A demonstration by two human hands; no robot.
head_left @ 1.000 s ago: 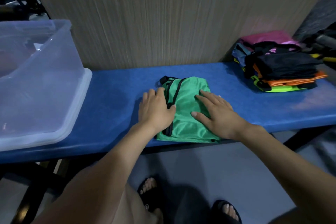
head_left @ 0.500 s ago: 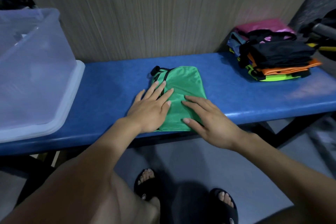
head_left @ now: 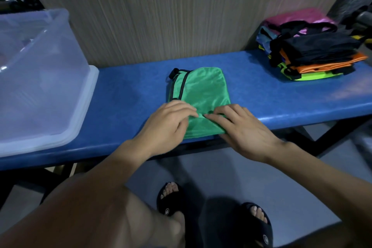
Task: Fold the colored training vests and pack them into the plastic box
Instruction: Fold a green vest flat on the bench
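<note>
At the front edge of the blue counter (head_left: 124, 94), the left hand (head_left: 167, 127) and right hand (head_left: 241, 127) each pinch the near end of the folded green black-trimmed vest (head_left: 201, 88) with curled fingers.

Head camera looks steeply down, close over the bench (head_left: 128, 90).

blue bench (head_left: 124, 86), wood-grain wall (head_left: 161, 10), black sandals (head_left: 171, 199)

The person's arms are bare, with no sleeves in view. The left hand (head_left: 167, 125) and right hand (head_left: 244, 130) wear no gloves. Both feet wear black slides (head_left: 259, 227) with small round white logos.
</note>
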